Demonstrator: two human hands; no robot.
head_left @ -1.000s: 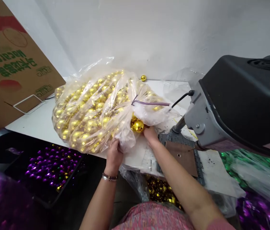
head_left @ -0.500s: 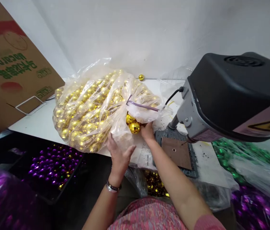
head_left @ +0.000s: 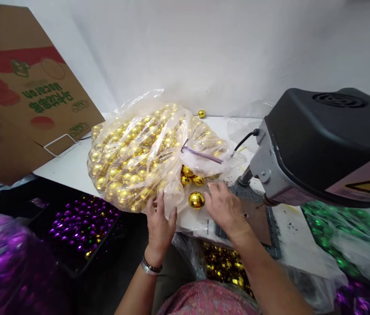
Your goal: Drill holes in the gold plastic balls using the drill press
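Note:
A clear plastic bag point(head_left: 132, 157) full of shiny gold faceted balls lies on the white table, its neck tied with a purple strip point(head_left: 201, 155). Below the tied neck, several loose gold balls sit against the bag. One gold ball point(head_left: 196, 200) rests on the table between my hands. My right hand point(head_left: 226, 208) is palm down just right of that ball, its thumb close against it and its fingers bent but apart; its underside is hidden. At the bag's lower edge, my left hand point(head_left: 159, 223) is open, fingertips at the plastic, wearing a bracelet and a silver band.
A black drill press point(head_left: 329, 144) stands right, with a brown board point(head_left: 253, 218) on its base. A cardboard box point(head_left: 30, 96) is at left. Purple balls point(head_left: 80, 223) fill a dark tray below; green ones point(head_left: 345, 227) lie right. One gold ball point(head_left: 201, 113) sits by the wall.
My right hand has drawn back from under the bag's neck toward me and right. A gold ball now lies separate on the table. My left hand stays open by the bag. The view has shifted.

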